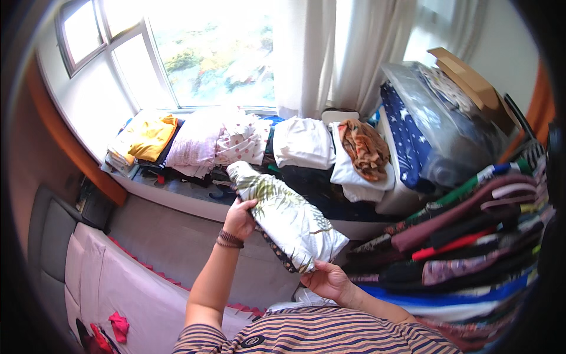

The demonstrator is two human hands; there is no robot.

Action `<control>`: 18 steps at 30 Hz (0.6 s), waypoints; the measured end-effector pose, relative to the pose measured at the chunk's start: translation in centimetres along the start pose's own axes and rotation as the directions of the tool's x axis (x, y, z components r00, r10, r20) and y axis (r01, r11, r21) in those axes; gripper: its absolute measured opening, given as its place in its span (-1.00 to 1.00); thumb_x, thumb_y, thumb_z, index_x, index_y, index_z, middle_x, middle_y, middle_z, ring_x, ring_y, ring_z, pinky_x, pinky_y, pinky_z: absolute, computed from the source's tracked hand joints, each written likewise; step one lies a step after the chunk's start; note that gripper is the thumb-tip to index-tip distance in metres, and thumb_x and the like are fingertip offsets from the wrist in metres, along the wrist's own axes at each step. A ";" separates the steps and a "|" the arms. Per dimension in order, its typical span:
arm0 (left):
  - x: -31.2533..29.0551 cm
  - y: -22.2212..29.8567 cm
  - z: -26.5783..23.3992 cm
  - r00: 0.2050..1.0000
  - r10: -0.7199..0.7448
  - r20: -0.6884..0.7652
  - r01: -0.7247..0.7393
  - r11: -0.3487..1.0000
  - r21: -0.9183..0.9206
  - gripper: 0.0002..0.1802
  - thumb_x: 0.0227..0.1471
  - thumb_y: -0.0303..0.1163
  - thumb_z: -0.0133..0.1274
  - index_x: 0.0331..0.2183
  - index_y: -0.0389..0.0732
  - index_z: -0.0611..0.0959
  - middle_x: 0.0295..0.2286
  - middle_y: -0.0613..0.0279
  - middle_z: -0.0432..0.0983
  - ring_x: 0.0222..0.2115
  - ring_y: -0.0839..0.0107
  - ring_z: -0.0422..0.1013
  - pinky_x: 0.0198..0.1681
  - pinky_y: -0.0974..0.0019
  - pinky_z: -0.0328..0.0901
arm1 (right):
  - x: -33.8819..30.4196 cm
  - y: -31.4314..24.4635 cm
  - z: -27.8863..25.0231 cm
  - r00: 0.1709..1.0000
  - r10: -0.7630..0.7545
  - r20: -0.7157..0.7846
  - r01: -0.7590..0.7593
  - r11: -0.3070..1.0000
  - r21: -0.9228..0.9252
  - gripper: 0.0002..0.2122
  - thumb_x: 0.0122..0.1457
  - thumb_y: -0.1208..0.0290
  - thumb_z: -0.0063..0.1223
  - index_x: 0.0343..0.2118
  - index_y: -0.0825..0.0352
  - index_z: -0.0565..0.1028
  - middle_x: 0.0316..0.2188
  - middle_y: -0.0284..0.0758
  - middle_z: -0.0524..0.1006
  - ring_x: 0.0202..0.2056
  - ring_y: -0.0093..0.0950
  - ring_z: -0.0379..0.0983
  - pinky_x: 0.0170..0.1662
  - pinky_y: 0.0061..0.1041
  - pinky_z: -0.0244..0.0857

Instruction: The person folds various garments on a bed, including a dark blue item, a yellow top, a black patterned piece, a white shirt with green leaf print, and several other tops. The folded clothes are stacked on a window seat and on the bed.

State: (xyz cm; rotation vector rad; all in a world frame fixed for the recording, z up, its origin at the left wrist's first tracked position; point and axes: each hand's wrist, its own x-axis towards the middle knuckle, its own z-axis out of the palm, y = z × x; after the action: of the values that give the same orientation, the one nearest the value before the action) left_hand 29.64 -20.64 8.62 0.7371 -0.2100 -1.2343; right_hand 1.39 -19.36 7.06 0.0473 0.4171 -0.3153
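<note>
Beside a bright window point(218, 65), a person in a striped shirt point(336, 330) holds a folded white cloth with green leaf print point(289, 212) in both hands, the left hand point(239, 219) closed on its left edge, the right hand point(327, 281) pinching its lower corner. Beyond the bundle, folded laundry lines the window ledge point(171, 192), including a yellow garment point(154, 137), a white stack point(303, 143) and a crumpled brown cloth point(362, 147), while a pink-covered bed point(141, 277) stands at lower left
</note>
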 end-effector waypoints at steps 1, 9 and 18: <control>2.3 0.5 1.1 1.000 0.003 0.017 -0.004 1.000 0.020 -0.59 -0.02 -0.68 -0.22 -0.07 -0.26 0.30 -0.20 0.07 0.41 -0.17 0.19 0.40 -0.08 0.10 0.32 | 0.9 -1.6 0.8 1.000 -0.002 0.006 0.002 1.000 -0.011 -0.76 0.09 0.45 -0.04 -0.16 0.35 0.40 -0.28 -0.28 0.51 -0.27 -0.43 0.43 -0.14 -0.37 0.28; 20.4 5.3 12.9 0.967 -0.043 0.251 0.014 0.993 0.114 -0.64 -0.09 -0.69 -0.14 -0.17 -0.25 0.38 -0.30 0.16 0.43 -0.33 0.30 0.42 -0.24 0.25 0.37 | 7.2 -13.8 9.2 0.941 -0.325 0.097 0.333 0.940 -0.074 -0.80 0.02 0.48 -0.01 -0.25 0.31 0.46 -0.34 -0.31 0.53 -0.33 -0.42 0.46 -0.20 -0.39 0.32; 42.8 7.1 13.8 0.892 -0.093 0.443 -0.005 0.977 0.215 -0.70 -0.16 -0.64 -0.06 -0.26 -0.26 0.46 -0.44 0.20 0.46 -0.47 0.41 0.42 -0.40 0.32 0.37 | 25.0 -21.2 10.7 0.793 -0.601 -0.099 0.570 0.789 -0.229 -0.90 0.04 0.43 0.07 -0.37 0.27 0.47 -0.44 -0.33 0.55 -0.39 -0.43 0.49 -0.31 -0.40 0.37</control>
State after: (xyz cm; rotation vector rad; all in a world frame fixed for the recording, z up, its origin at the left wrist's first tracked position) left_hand 42.68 -64.02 13.22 0.6279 -0.7215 -1.4311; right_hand 20.65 -47.96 7.06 -0.2531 0.6258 -0.8976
